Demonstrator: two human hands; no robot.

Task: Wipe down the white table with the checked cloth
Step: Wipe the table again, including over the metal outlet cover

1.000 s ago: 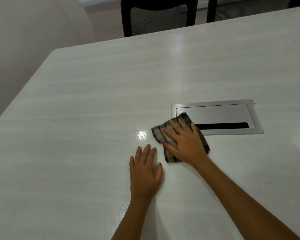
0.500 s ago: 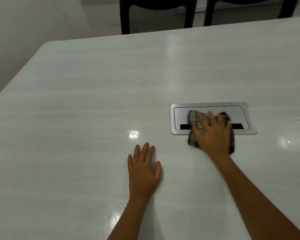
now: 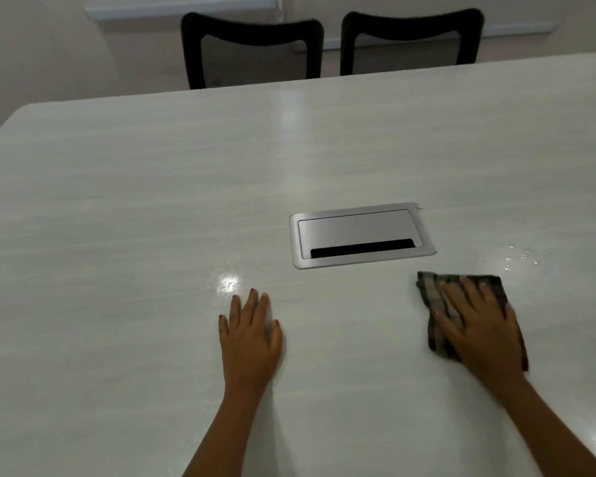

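Note:
The white table fills most of the view, glossy with faint grey streaks. My right hand lies palm down on the folded checked cloth and presses it flat on the table at the right, below and to the right of the metal hatch. Dark checked edges of the cloth show around my fingers. My left hand rests flat on the bare table near the middle, fingers spread a little, holding nothing.
A silver cable hatch with a dark slot is set flush into the table. A few water drops glisten beyond the cloth. Two black chairs stand behind the far edge. The table's left corner falls off toward the floor.
My right hand has swept the cloth rightward, from left of the hatch, across its front, to the table right of it. My left hand has stayed in place.

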